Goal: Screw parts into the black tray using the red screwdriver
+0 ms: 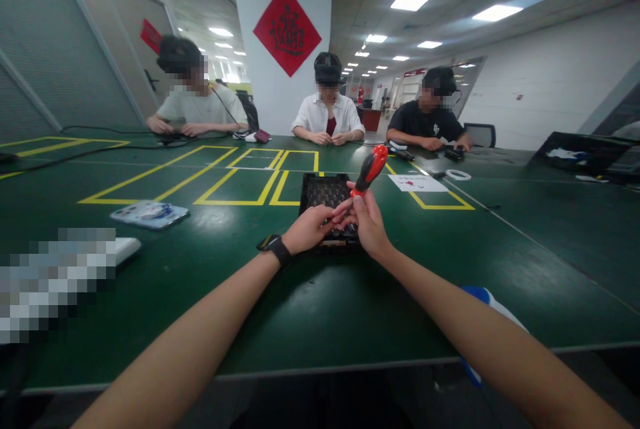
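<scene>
Your right hand point(369, 219) pinches the red-black screwdriver point(371, 170); your left point(311, 228) (grip unclear) meets it above the black tray point(305, 206)

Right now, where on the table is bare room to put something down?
Between the left forearm and right forearm, nearer than the black crate; also between smartphone and left forearm. The crate is crowded: left hand, right hand, screwdriver.

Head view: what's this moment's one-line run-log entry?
right hand: holds red-and-black screwdriver, handle up; left hand: at right fingers; black tray: under hands
</scene>
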Motion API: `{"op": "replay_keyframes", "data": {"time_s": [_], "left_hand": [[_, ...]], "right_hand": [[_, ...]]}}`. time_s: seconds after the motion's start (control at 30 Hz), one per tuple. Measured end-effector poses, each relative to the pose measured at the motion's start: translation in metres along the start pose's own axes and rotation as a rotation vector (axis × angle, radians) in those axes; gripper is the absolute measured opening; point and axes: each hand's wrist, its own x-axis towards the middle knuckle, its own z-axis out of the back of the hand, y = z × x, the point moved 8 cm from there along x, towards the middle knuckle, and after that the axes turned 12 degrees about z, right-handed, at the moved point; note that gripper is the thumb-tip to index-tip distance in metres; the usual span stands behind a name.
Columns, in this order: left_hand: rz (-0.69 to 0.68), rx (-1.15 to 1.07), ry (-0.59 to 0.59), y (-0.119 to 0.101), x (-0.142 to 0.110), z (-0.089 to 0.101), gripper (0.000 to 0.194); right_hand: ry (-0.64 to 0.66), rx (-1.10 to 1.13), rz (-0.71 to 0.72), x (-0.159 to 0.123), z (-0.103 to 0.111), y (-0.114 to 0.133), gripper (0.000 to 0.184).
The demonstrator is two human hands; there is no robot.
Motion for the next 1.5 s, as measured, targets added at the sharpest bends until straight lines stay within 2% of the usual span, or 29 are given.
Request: {"op": "replay_keyframes", "data": {"time_s": [0.13, 0.27, 0.53, 0.7, 0.87, 1.23, 1.5], "left_hand": [[0.038, -0.021, -0.034, 0.005, 0.001, 0.0, 0.018], [0.094, -0.001, -0.011, 0.007, 0.001, -0.001, 0.027], [0.016, -0.053, 0.058, -0.001, -0.001, -0.002, 0.022], [0.069, -0.145, 0.012, 0.003, -0.001, 0.0, 0.024], [0.132, -0.084, 0.003, 0.009, 0.0, -0.001, 0.026], [0.064, -0.092, 0.079, 0.0, -0.001, -0.003, 0.023], [0.105, -0.059, 0.028, 0.008, 0.003, 0.0, 0.024]], "right_hand": [[-0.021, -0.001, 0.014, 0.001, 0.002, 0.0, 0.039], [-0.02, 0.02, -0.003, 0.002, 0.002, -0.002, 0.039], [-0.057, 0.072, -0.054, 0.001, 0.006, -0.007, 0.041], [-0.081, 0.065, -0.039, 0.001, 0.008, -0.005, 0.041], [-0.081, 0.061, -0.041, 0.002, 0.006, -0.004, 0.041], [-0.055, 0.077, -0.063, 0.001, 0.003, -0.003, 0.042], [-0.09, 0.083, -0.084, 0.003, 0.005, -0.003, 0.04]]}}
